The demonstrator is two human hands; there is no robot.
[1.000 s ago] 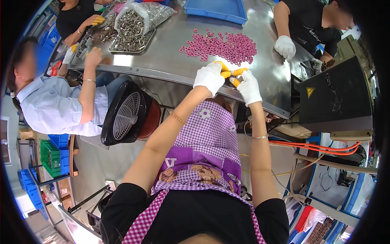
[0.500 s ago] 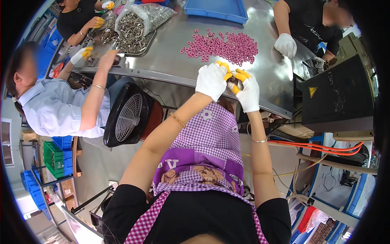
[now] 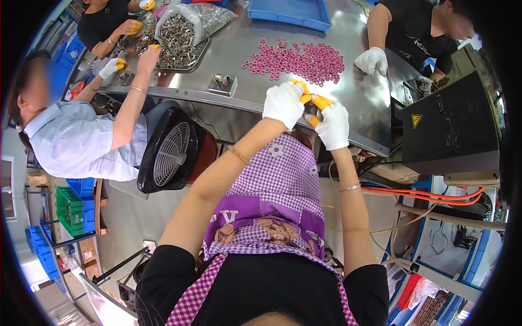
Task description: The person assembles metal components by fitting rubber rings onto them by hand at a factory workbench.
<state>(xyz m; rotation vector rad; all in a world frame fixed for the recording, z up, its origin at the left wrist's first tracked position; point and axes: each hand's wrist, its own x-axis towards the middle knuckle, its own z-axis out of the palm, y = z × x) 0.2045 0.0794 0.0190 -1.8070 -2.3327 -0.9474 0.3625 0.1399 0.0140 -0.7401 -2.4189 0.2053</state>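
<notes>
Head view. Item: small dark part, mostly hidden, held above the near edge of the worktop, between the two hands.
Right hand, white glove, yellow fingertips: fingers bent around the part, thumb below and forefinger above, apparently to steady it.
Left hand, gloved alike: fingers curled in against the right hand's; whether they grasp the part cannot be told.
Pink-purple rings, many: loose, spread in a shallow heap just beyond the hands, presumably so that single ones come easily to reach.
Metal block, one: near the worktop's front edge, left of the hands.
Metal tray, one: under small metal parts, probably to contain them.
Blue tray, one: beyond the rings.
Co-worker's gloved hand: on the worktop, right of the rings.
</notes>
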